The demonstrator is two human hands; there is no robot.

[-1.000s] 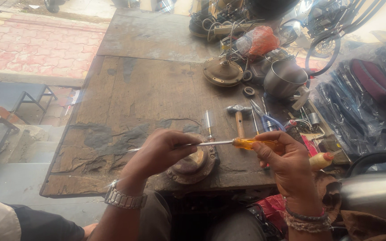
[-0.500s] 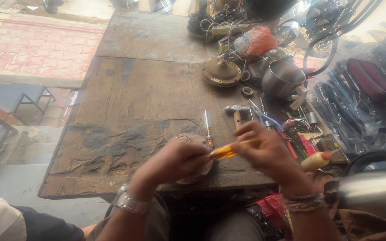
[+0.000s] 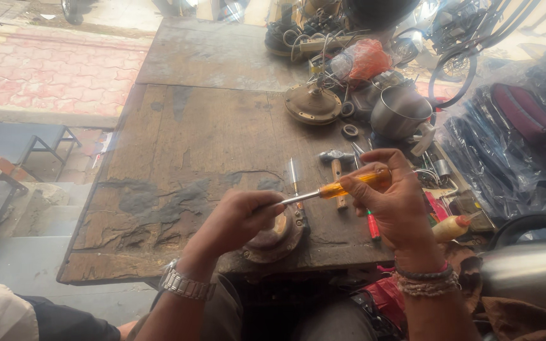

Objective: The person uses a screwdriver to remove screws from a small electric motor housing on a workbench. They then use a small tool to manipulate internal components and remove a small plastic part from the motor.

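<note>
**Screwdriver held over a round part at the bench edge**

A worn wooden bench [image 3: 210, 145] is seen from above, and everything is placed here relative to the round rusty part [image 3: 277, 233] lying at its near edge. Just left of the part, the left hand [image 3: 238, 218] is closed over it, with the fingertips pinched around the metal shaft of a screwdriver [image 3: 336, 189]. A metal watch [image 3: 186, 285] is worn on that wrist, below and left of the part. Behind the part, a second screwdriver [image 3: 294, 179] is laid flat on the bench. The held screwdriver is angled up and to the right from the part, its orange handle gripped in the closed right hand [image 3: 396, 205], right of the part. A hammer [image 3: 336, 165] is partly hidden behind that hand. Beaded bands [image 3: 426, 281] are worn on the right wrist. Far behind the part and to its right, a round brown cover [image 3: 313, 104] and a steel bowl [image 3: 400, 113] are set among loose clutter. At the far right, a shiny steel vessel [image 3: 529, 278] is seen.
</note>
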